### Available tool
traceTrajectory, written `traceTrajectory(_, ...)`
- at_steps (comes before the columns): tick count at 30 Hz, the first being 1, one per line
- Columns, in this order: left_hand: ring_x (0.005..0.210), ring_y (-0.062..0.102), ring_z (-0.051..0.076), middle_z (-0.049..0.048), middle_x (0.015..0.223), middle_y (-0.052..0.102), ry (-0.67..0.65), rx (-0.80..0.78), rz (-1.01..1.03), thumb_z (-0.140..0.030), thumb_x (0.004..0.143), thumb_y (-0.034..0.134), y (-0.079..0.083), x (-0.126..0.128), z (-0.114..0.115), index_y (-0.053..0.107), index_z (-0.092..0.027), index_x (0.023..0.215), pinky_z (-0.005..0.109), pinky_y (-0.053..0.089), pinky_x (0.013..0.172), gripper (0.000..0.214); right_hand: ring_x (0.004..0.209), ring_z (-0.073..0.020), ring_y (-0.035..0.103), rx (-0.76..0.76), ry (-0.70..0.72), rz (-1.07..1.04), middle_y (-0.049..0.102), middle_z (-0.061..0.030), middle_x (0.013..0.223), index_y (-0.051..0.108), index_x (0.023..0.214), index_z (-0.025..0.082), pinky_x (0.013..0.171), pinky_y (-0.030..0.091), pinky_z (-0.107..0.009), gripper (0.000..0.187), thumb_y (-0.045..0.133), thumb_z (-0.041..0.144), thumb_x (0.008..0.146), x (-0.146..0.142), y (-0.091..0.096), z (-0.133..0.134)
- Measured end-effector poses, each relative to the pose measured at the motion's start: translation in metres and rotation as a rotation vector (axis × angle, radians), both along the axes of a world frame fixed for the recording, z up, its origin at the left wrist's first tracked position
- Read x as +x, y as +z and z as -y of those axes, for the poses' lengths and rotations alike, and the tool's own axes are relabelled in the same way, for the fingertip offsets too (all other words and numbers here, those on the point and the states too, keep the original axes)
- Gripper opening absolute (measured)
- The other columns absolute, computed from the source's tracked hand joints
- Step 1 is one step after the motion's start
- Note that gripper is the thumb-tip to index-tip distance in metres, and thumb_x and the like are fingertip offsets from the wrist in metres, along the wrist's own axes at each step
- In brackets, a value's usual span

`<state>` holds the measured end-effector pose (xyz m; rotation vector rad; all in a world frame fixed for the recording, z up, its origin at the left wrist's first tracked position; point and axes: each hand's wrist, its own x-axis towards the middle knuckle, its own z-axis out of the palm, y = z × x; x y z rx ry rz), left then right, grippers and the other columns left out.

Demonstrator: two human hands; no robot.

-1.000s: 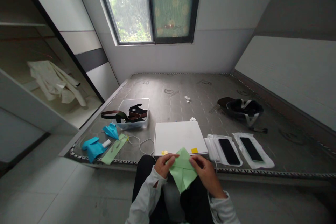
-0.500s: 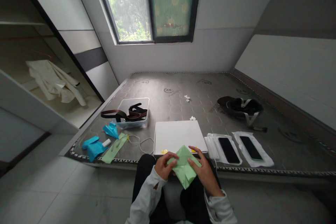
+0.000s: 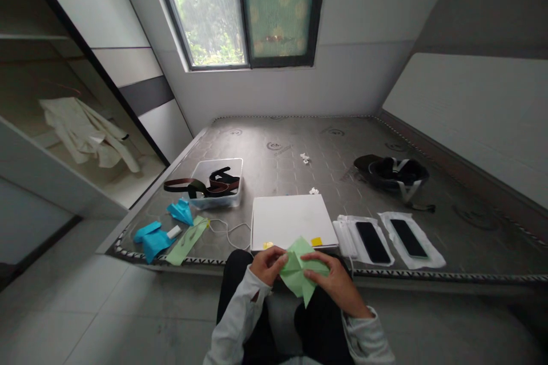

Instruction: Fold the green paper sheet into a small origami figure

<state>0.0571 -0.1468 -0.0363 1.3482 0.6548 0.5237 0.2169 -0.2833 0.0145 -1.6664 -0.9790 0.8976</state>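
Observation:
Between my two hands, above my knees, is a light green sheet of folded paper (image 3: 295,275) with creases meeting near its middle. My left hand (image 3: 269,266) pinches the paper's left corner between thumb and fingers. On the other side, my right hand (image 3: 336,282) grips the right part, thumb below and fingers above, bending that side. One pointed corner hangs downward and another points up toward the white box (image 3: 293,219). The box lies just beyond my hands, at the edge of the mattress, with yellow pieces on its near side.
On the mattress (image 3: 282,177), left, are a clear plastic bin (image 3: 237,202) with belts (image 3: 218,185), blue folded papers (image 3: 157,244) and a green paper strip (image 3: 187,242). Two phones (image 3: 373,242) (image 3: 409,238) lie on white wrapping at right. Behind them sits a dark cap (image 3: 385,174).
My right hand has shifted its hold, and the paper's right side is now bent in its fingers. The yellow piece on the box has come into fuller view.

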Motion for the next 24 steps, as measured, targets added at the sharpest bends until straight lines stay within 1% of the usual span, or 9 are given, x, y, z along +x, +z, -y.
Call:
traceTrajectory(5, 0.042, 0.038, 0.005, -0.006, 0.048, 0.05, 0.08, 0.102, -0.044, -0.068, 0.073, 0.067, -0.003, 0.007, 0.004, 0.068, -0.013, 0.093, 0.017, 0.028, 0.043, 0.058, 0.086, -0.0238, 0.068, -0.066, -0.025, 0.098, 0.076, -0.0033, 0.09, 0.075, 0.085, 0.021, 0.084, 0.05, -0.032, 0.022, 0.074, 0.038, 0.071, -0.006, 0.007, -0.004)
traceTrajectory(7, 0.043, 0.043, 0.007, -0.0038, 0.05, 0.055, 0.078, 0.157, -0.076, -0.067, 0.077, 0.063, 0.001, 0.006, 0.005, 0.07, -0.013, 0.099, 0.018, 0.032, 0.044, 0.059, 0.081, -0.0234, 0.068, -0.09, -0.097, 0.145, 0.075, -0.0026, 0.083, 0.074, 0.077, 0.021, 0.079, 0.05, -0.031, 0.019, 0.073, 0.04, 0.071, -0.008, 0.008, -0.006)
traceTrajectory(10, 0.069, 0.065, 0.016, 0.0066, 0.074, 0.073, 0.054, 0.201, -0.067, -0.067, 0.085, 0.05, 0.007, 0.005, 0.006, 0.075, -0.015, 0.102, 0.024, 0.051, 0.065, 0.061, 0.076, -0.0228, 0.067, -0.08, -0.214, 0.184, 0.073, -0.0022, 0.078, 0.07, 0.073, 0.021, 0.073, 0.05, -0.03, 0.024, 0.072, 0.045, 0.071, -0.01, 0.005, -0.009)
traceTrajectory(13, 0.085, 0.07, 0.024, 0.0103, 0.094, 0.078, 0.024, 0.192, -0.114, -0.065, 0.078, 0.061, 0.009, 0.004, 0.007, 0.078, -0.014, 0.101, 0.03, 0.055, 0.076, 0.058, 0.074, -0.0228, 0.067, -0.048, -0.255, 0.183, 0.072, -0.0017, 0.077, 0.067, 0.076, 0.021, 0.072, 0.051, -0.031, 0.026, 0.071, 0.047, 0.072, -0.012, 0.001, -0.011)
traceTrajectory(15, 0.076, 0.071, 0.025, 0.0089, 0.084, 0.079, 0.061, 0.199, -0.202, -0.059, 0.073, 0.069, 0.01, 0.003, 0.007, 0.079, -0.014, 0.094, 0.029, 0.055, 0.068, 0.051, 0.081, -0.0245, 0.068, 0.001, -0.282, 0.204, 0.072, -0.003, 0.082, 0.067, 0.078, 0.022, 0.079, 0.053, -0.034, 0.025, 0.072, 0.046, 0.073, -0.013, 0.0, -0.012)
traceTrajectory(17, 0.07, 0.071, 0.025, 0.007, 0.075, 0.077, 0.172, 0.237, -0.284, -0.051, 0.076, 0.069, 0.015, -0.001, 0.006, 0.081, -0.015, 0.086, 0.029, 0.053, 0.064, 0.039, 0.099, -0.0279, 0.067, 0.09, -0.349, 0.268, 0.072, -0.0066, 0.099, 0.07, 0.082, 0.023, 0.093, 0.05, -0.039, 0.024, 0.073, 0.045, 0.074, -0.015, 0.001, -0.013)
traceTrajectory(20, 0.078, 0.073, 0.028, 0.0072, 0.08, 0.079, 0.346, 0.277, -0.31, -0.046, 0.079, 0.068, 0.03, -0.006, 0.008, 0.081, -0.023, 0.092, 0.029, 0.053, 0.067, 0.03, 0.115, -0.0306, 0.061, 0.165, -0.349, 0.265, 0.069, -0.0105, 0.119, 0.073, 0.097, 0.024, 0.103, 0.046, -0.045, 0.03, 0.07, 0.047, 0.079, -0.02, 0.004, -0.013)
traceTrajectory(22, 0.091, 0.073, 0.029, 0.0082, 0.095, 0.079, 0.319, 0.324, -0.264, -0.043, 0.083, 0.066, 0.041, -0.005, 0.017, 0.078, -0.027, 0.103, 0.032, 0.055, 0.078, 0.029, 0.115, -0.0308, 0.063, 0.148, -0.22, 0.125, 0.068, -0.012, 0.122, 0.07, 0.113, 0.024, 0.1, 0.05, -0.045, 0.042, 0.066, 0.052, 0.082, -0.024, 0.003, -0.015)
traceTrajectory(24, 0.106, 0.07, 0.03, 0.0091, 0.114, 0.074, 0.175, 0.432, -0.203, -0.038, 0.086, 0.061, 0.049, 0.001, 0.03, 0.074, -0.027, 0.114, 0.037, 0.052, 0.094, 0.033, 0.115, -0.0316, 0.063, 0.121, -0.141, -0.004, 0.068, -0.0137, 0.125, 0.065, 0.124, 0.021, 0.099, 0.051, -0.044, 0.057, 0.064, 0.058, 0.082, -0.028, -0.002, -0.016)
